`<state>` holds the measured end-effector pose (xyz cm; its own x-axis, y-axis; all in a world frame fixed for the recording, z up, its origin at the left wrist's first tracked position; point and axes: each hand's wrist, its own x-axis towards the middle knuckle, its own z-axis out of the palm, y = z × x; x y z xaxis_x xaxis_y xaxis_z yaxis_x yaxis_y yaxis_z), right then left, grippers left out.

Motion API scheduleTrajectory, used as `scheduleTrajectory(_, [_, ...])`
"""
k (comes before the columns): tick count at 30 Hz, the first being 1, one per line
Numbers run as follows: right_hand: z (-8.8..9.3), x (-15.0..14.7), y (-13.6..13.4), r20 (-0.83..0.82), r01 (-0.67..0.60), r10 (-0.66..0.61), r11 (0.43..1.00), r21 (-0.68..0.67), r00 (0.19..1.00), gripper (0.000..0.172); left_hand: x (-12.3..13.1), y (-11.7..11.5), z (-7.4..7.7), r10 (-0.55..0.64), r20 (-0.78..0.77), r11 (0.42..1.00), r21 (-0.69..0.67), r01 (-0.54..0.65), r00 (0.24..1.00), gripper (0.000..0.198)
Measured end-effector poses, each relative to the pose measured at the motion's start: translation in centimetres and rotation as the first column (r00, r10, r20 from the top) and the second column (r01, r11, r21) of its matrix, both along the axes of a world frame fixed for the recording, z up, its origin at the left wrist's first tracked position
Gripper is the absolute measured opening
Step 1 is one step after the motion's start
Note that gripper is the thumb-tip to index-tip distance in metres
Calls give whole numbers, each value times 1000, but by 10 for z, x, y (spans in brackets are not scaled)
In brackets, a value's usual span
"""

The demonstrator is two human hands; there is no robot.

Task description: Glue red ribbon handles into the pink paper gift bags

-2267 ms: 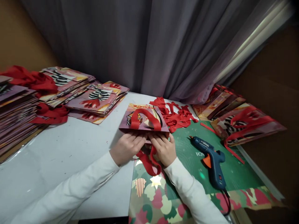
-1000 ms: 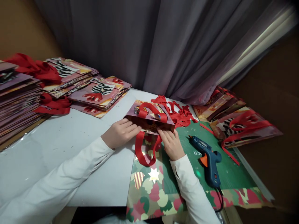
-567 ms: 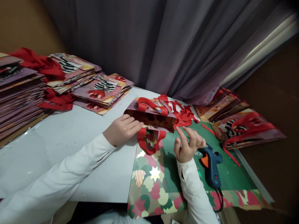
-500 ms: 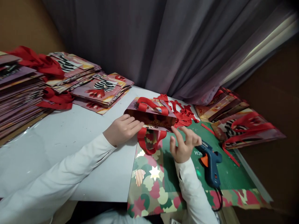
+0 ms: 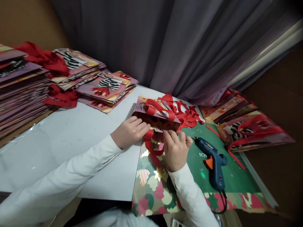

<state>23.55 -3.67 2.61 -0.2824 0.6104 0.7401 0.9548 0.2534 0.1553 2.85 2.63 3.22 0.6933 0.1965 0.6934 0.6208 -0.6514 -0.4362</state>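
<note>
while a grey curtain (image 5: 118,37) hangs behind the white worktop (image 5: 99,170), a green sheet (image 5: 236,179) covers its right part and flat bag stacks (image 5: 23,94) rise at its left. the paper bag (image 5: 156,121), mouth gaping toward you, lies between those stacks and the blue glue gun (image 5: 216,168). your left hand (image 5: 130,131) lays fingers over the bag's near rim; your right hand (image 5: 176,149) curls fingers at that rim, beside the near ribbon handle (image 5: 148,143). whether either grip is closed, i cannot tell.

Paper bag (image 5: 160,117) smooth; glue gun (image 5: 216,165) plastic
</note>
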Motion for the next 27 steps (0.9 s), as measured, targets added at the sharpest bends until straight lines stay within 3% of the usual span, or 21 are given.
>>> scheduleTrajectory(7, [5, 10, 3, -300, -79, 89, 996, 44, 950, 9, 0, -1, 2, 21, 21, 1000, -17, -20, 1000, 20])
scheduleTrajectory(11, [15, 44, 4, -469, 79, 43, 968, 237, 882, 26, 0, -1, 3, 17, 34, 1000, -11, -17, 999, 19])
scheduleTrajectory(13, [18, 55, 2, -405, 170, -73, 963, 209, 911, 23, -1, -1, 3, 16, 35, 1000, -9, -16, 999, 19])
scheduleTrajectory(15, [19, 54, -1, -294, 163, -129, 982, 95, 947, 12, -1, -1, 2, -1, 34, 1000, -8, 1, 999, 21])
scheduleTrajectory(18, [18, 31, -5, -182, -14, 3, 998, -57, 983, 28, 0, -2, 2, -28, 30, 1000, -14, 28, 999, 20])
scheduleTrajectory(20, [16, 11, -4, -136, -112, 98, 989, -98, 986, 20, 1, -3, 3, -32, 27, 999, -15, 32, 999, 22])
scheduleTrajectory(23, [15, -9, 1, -66, -142, 136, 985, -99, 989, 11, 2, -6, 4, -42, 34, 999, -12, 43, 999, 21])
scheduleTrajectory(27, [20, -12, 8, 29, -165, 169, 980, -112, 985, 12, 2, -8, 6, -70, 50, 997, -12, 70, 996, 22])
